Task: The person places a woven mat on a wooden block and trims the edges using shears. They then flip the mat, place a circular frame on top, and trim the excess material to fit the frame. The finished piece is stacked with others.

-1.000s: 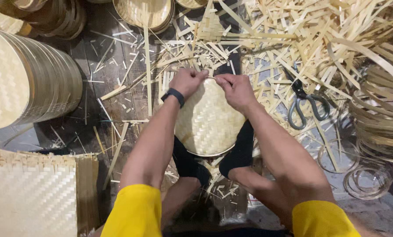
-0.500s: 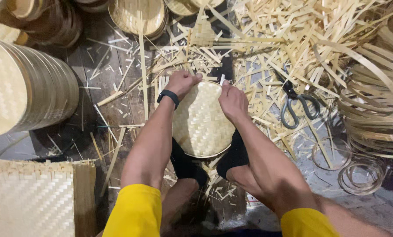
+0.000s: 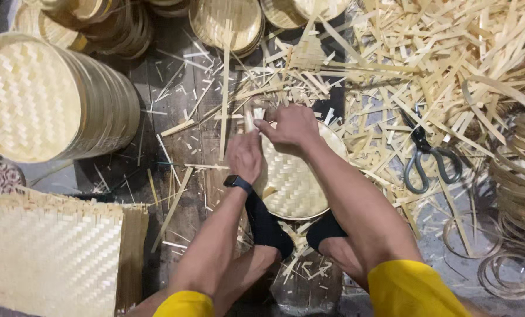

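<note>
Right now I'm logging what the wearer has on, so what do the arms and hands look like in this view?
Both arms are bare from the hands up to short yellow sleeves at the bottom edge. The left hand has a dark band, like a watch or fitness tracker, on its wrist. The right hand wears nothing: no glove, ring or band shows.

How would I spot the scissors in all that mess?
Look right of the round woven tray the person's hands work on, into the pile of pale bamboo strips. The scissors lie at its lower edge: dark metal with looped handles, the only non-straw-coloured thing there.
</note>
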